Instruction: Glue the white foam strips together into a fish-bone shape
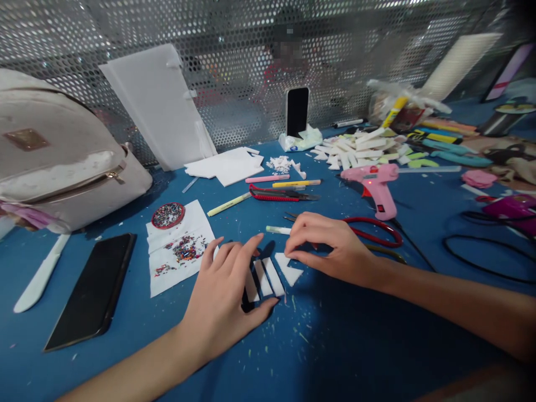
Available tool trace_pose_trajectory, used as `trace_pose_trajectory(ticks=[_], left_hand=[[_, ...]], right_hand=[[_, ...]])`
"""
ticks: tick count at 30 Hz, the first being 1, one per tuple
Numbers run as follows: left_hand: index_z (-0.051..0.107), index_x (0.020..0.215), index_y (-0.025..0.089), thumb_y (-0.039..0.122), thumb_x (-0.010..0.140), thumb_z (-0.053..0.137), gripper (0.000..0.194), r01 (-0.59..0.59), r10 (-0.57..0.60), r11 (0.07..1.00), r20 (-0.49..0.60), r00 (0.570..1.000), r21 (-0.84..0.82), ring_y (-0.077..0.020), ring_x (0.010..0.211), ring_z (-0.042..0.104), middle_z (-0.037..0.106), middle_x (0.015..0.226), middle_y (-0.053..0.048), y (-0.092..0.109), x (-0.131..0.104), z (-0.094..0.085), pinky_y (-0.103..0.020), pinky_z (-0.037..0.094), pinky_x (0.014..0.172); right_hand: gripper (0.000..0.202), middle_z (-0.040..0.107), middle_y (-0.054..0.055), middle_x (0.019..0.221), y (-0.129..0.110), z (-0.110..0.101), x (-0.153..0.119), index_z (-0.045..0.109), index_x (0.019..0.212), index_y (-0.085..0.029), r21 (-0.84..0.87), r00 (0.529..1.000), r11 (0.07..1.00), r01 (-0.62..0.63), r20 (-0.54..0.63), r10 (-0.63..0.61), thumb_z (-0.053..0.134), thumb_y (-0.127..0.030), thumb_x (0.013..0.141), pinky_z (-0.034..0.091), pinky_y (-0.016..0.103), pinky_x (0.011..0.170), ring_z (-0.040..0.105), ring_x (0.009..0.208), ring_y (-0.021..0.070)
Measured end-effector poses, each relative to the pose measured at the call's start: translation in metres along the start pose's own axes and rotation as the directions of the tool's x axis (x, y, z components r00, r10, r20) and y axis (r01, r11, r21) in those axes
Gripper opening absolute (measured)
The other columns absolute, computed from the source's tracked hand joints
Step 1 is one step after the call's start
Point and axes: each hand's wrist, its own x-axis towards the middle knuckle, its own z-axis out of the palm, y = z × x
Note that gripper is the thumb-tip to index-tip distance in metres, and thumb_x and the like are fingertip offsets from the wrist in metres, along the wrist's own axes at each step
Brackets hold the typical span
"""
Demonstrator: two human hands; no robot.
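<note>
My left hand (228,279) lies over the blue table with its fingers spread. Between its thumb and fingers are several white foam strips (273,276), side by side and partly hidden by the hand. My right hand (322,240) is pinched at the upper edge of a white triangular foam piece (290,272), just right of the strips. Behind the right fingers, a pale stick with a green tip (277,229) pokes out, its other end hidden. Red-handled scissors (383,223) lie partly under the right wrist.
A pink glue gun (374,187), a red cutter (274,194) and markers (228,205) lie beyond the hands. Left are a paper sheet with beads (159,285), a black phone (92,296), a white knife (42,273) and a backpack (62,151). Foam pieces (355,148) are heaped back right.
</note>
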Motion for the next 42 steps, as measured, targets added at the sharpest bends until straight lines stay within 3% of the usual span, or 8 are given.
trace_pose_trajectory(ticks=[4, 18, 22, 25, 29, 34, 37, 42], left_hand=[[0.026, 0.150, 0.021, 0.047, 0.081, 0.074, 0.088, -0.009, 0.009, 1.000, 0.013, 1.000, -0.022, -0.0284, 0.118, 0.053, 0.062, 0.126, -0.008, 0.005, 0.005, 0.003, -0.052, 0.022, 0.116], [0.022, 0.152, 0.023, 0.036, 0.084, 0.069, 0.084, 0.002, -0.002, 1.000, -0.009, 1.000, -0.030, -0.0283, 0.117, 0.056, 0.065, 0.122, -0.007, 0.012, 0.011, 0.008, -0.055, 0.023, 0.116], [0.023, 0.152, 0.023, 0.048, 0.082, 0.075, 0.091, 0.006, -0.006, 1.000, -0.009, 1.000, -0.030, -0.0290, 0.117, 0.055, 0.064, 0.124, -0.007, 0.009, 0.012, 0.005, -0.055, 0.022, 0.116], [0.021, 0.153, 0.023, 0.061, 0.079, 0.076, 0.099, -0.004, 0.001, 0.999, -0.075, 0.997, -0.044, -0.0292, 0.119, 0.054, 0.062, 0.129, -0.008, 0.003, 0.013, -0.009, -0.053, 0.024, 0.115], [0.030, 0.150, 0.027, 0.045, 0.090, 0.071, 0.074, -0.023, -0.010, 0.993, -0.271, 0.962, -0.119, -0.0238, 0.109, 0.059, 0.065, 0.118, -0.005, -0.006, 0.011, -0.039, -0.043, 0.040, 0.103], [0.064, 0.110, 0.033, 0.025, 0.095, 0.066, 0.017, -0.148, 0.161, 0.986, -0.226, 0.961, 0.072, -0.0160, 0.079, 0.066, 0.073, 0.090, 0.007, -0.017, 0.006, -0.058, -0.044, 0.037, 0.102], [0.068, 0.098, 0.030, 0.022, 0.096, 0.063, 0.009, -0.179, 0.192, 0.981, -0.221, 0.956, 0.074, -0.0149, 0.076, 0.066, 0.074, 0.085, 0.008, -0.025, 0.000, -0.056, -0.043, 0.037, 0.100], [0.069, 0.096, 0.028, 0.019, 0.095, 0.064, 0.010, -0.196, 0.211, 0.977, -0.242, 0.947, 0.082, -0.0143, 0.076, 0.066, 0.074, 0.085, 0.008, -0.033, -0.012, -0.053, -0.041, 0.037, 0.097]], right_hand=[[0.007, 0.064, 0.003, 0.088, 0.001, 0.001, 0.000, 0.072, 0.090, -0.020, -0.002, 1.000, 1.000, -0.005, -0.015, 0.005, 0.066, -0.015, 0.092, 0.046, 0.028, 0.078, 0.059, 0.083, 0.0149], [0.008, 0.065, 0.003, 0.087, 0.000, 0.001, 0.000, 0.072, 0.089, -0.021, -0.008, 0.999, 1.000, -0.010, -0.032, 0.010, 0.067, -0.015, 0.091, 0.047, 0.029, 0.078, 0.060, 0.083, 0.0158], [0.007, 0.065, 0.003, 0.087, 0.000, 0.001, 0.000, 0.072, 0.090, -0.020, -0.001, 1.000, 1.000, -0.009, -0.027, 0.009, 0.068, -0.015, 0.090, 0.046, 0.028, 0.077, 0.059, 0.083, 0.0152], [0.006, 0.064, 0.003, 0.088, 0.001, 0.001, -0.001, 0.073, 0.089, -0.020, -0.002, 1.000, 1.000, -0.007, -0.026, 0.007, 0.069, -0.015, 0.090, 0.046, 0.028, 0.077, 0.059, 0.083, 0.0147], [0.007, 0.065, 0.004, 0.088, 0.002, 0.002, -0.001, 0.072, 0.089, -0.020, -0.003, 0.999, 0.999, 0.036, -0.031, -0.037, 0.067, -0.016, 0.092, 0.046, 0.029, 0.079, 0.059, 0.084, 0.0156], [0.007, 0.065, 0.004, 0.087, 0.002, 0.002, 0.000, 0.071, 0.090, -0.019, -0.022, 0.996, 0.996, 0.082, -0.020, -0.082, 0.065, -0.016, 0.093, 0.046, 0.030, 0.078, 0.058, 0.085, 0.0158], [0.007, 0.065, 0.004, 0.087, 0.002, 0.003, 0.000, 0.071, 0.090, -0.019, -0.035, 0.995, 0.995, 0.094, -0.014, -0.095, 0.065, -0.016, 0.093, 0.046, 0.030, 0.078, 0.058, 0.085, 0.0162], [0.007, 0.065, 0.005, 0.087, 0.003, 0.004, 0.000, 0.070, 0.090, -0.019, -0.043, 0.995, 0.994, 0.097, 0.000, -0.097, 0.065, -0.017, 0.094, 0.046, 0.031, 0.077, 0.058, 0.084, 0.0165]])
